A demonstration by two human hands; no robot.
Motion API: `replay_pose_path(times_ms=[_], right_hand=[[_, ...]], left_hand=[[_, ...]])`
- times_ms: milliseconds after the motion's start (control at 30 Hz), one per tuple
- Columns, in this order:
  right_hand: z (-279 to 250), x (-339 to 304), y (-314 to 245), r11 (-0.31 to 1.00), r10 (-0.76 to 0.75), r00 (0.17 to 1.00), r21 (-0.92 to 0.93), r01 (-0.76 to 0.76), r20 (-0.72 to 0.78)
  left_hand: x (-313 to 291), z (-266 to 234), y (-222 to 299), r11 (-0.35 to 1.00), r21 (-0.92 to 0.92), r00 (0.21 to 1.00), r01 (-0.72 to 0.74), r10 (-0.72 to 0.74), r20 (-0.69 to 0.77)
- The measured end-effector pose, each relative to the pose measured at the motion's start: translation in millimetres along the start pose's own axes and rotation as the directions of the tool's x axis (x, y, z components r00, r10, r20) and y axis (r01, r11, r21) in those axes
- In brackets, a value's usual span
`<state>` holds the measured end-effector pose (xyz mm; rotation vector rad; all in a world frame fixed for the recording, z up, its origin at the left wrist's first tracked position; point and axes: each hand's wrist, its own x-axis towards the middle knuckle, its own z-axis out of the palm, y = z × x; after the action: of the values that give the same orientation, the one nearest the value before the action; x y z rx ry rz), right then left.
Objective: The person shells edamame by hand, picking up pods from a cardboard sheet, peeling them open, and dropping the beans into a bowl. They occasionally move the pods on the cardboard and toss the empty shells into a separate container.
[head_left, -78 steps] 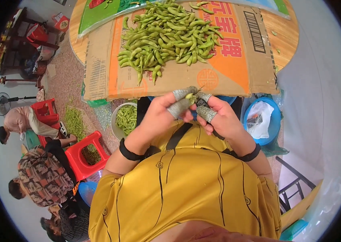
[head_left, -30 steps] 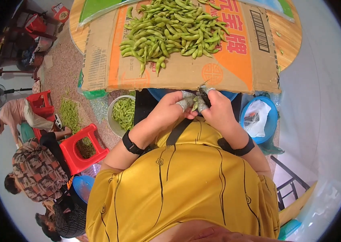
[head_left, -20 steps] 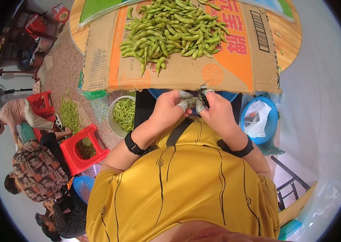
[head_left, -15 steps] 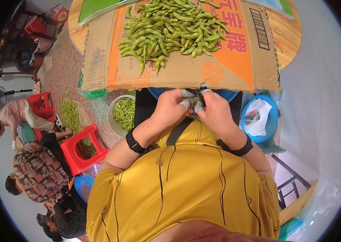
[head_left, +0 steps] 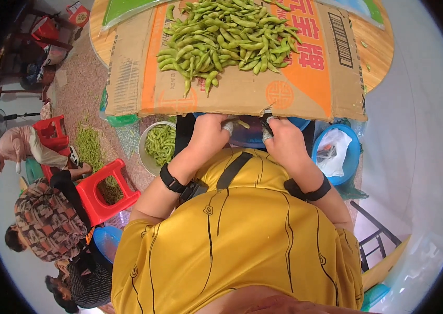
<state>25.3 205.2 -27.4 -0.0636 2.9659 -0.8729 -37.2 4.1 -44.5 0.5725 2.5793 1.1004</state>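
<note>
A heap of green edamame pods (head_left: 226, 39) lies on a flattened cardboard box (head_left: 221, 102) ahead of me. My left hand (head_left: 210, 135) is closed at the cardboard's near edge, its fingertips partly hidden. A small brownish-green pod-like piece (head_left: 243, 124) shows beside its grey-taped thumb; I cannot tell whether it is gripped. My right hand (head_left: 287, 140), also taped at the fingers, is closed around a small dark tool (head_left: 266, 121) with a metallic tip. Between and below both hands sits a blue basin (head_left: 245, 138), mostly covered by the cardboard.
A white bowl of pods (head_left: 159, 146) stands left of my arms. To the right is a blue bucket (head_left: 355, 157) with a white plastic bag. Red stools (head_left: 107, 193), a pile of pods (head_left: 89, 146) on the floor and several seated people (head_left: 48, 220) are at left.
My hands, close together half a second ago, have moved apart, and the basin shows between them. The greenish material held between the fingertips is no longer visible there.
</note>
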Motion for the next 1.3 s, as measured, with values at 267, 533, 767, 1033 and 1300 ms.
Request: replay_pose_path(times_ms=[267, 533, 767, 1033, 1300], right_hand=[[45, 16, 37, 0.976, -0.15, 0.83, 0.214, 0.038, 0.537], [52, 31, 32, 0.939, -0.274, 0.598, 0.344, -0.003, 0.753], [54, 10, 24, 0.937, -0.228, 0.764, 0.35, 0.003, 0.603], [-30, 3, -22, 0.695, 0.144, 0.828, 0.54, -0.474, 0.541], [-9, -2, -23, 0.749, 0.043, 0.995, 0.656, -0.092, 0.091]], left_hand=[[-31, -53, -17, 0.928, 0.363, 0.996, 0.087, -0.089, -0.011], [-44, -93, 37, 0.897, 0.421, 0.979, 0.135, -0.054, -0.199], [18, -65, 41, 0.886, 0.464, 0.916, 0.008, 0.18, -0.358], [-8, -60, 51, 0.983, 0.083, 0.923, -0.161, 0.18, -0.341], [-26, -15, 46, 0.859, -0.497, 0.984, 0.119, -0.035, 0.175]])
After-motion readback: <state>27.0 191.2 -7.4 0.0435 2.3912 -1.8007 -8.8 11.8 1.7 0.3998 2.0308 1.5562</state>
